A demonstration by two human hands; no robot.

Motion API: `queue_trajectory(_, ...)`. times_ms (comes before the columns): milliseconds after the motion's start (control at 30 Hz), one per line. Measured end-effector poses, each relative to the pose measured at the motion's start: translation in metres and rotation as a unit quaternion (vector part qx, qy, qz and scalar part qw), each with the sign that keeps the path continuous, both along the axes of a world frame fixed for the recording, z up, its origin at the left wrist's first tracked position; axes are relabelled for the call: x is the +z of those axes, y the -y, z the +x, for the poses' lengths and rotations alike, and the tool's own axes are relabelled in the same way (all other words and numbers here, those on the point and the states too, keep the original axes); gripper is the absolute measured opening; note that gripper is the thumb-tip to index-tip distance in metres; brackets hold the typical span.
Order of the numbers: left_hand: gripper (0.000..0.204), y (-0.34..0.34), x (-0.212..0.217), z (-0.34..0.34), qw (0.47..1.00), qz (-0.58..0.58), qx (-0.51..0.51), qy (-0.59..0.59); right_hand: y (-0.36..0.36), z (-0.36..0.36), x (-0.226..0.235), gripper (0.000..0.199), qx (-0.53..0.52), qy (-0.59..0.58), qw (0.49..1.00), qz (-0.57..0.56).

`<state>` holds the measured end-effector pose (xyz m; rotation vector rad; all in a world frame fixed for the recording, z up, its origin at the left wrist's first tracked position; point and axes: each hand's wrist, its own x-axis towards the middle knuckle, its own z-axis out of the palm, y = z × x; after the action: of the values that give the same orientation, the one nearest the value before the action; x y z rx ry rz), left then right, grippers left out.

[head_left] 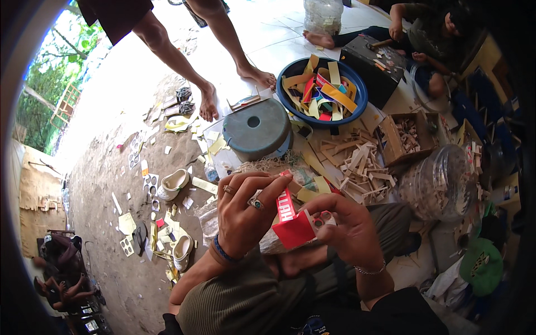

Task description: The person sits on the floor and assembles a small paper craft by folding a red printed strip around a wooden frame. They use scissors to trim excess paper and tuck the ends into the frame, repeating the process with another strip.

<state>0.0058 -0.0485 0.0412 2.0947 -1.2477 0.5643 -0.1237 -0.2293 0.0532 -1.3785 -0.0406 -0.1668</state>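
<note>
A red printed card strip (294, 229) with white lettering is bent at an angle above my lap. My left hand (244, 209), with rings and a dark bracelet, pinches its upper end between fingertips. My right hand (349, 226), wearing a chain bracelet, is closed at the strip's right end. Between that thumb and forefinger shows a small pale piece with a round spot, too small to name. Below the hands is my bent leg in ribbed olive trousers (234, 296).
Ahead stands a round grey block (254, 128) with a central hole. A blue basin (283, 106) holds coloured card strips. Rightward are piled wooden sticks (363, 167), a cardboard box (393, 148) and a clear plastic jar (430, 184). Scraps and clogs (173, 184) litter the left floor. Other people are nearby.
</note>
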Motion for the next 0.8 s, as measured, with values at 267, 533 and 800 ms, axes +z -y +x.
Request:
queue_trajectory(267,0.048,0.0,0.004,0.001,0.999,0.008,0.026,0.041,-0.003,0.002,-0.009,0.018,-0.032,0.03,0.998,-0.051)
queue_trajectory(533,0.045,-0.001,0.003,-0.001,0.986,-0.082,0.024,-0.146,-0.005,0.002,-0.012,0.011,-0.125,0.016,0.992,-0.014)
queue_trajectory(800,0.051,0.001,0.005,0.0,0.993,-0.019,-0.091,-0.076,-0.009,0.004,-0.017,0.014,-0.111,-0.067,0.981,0.147)
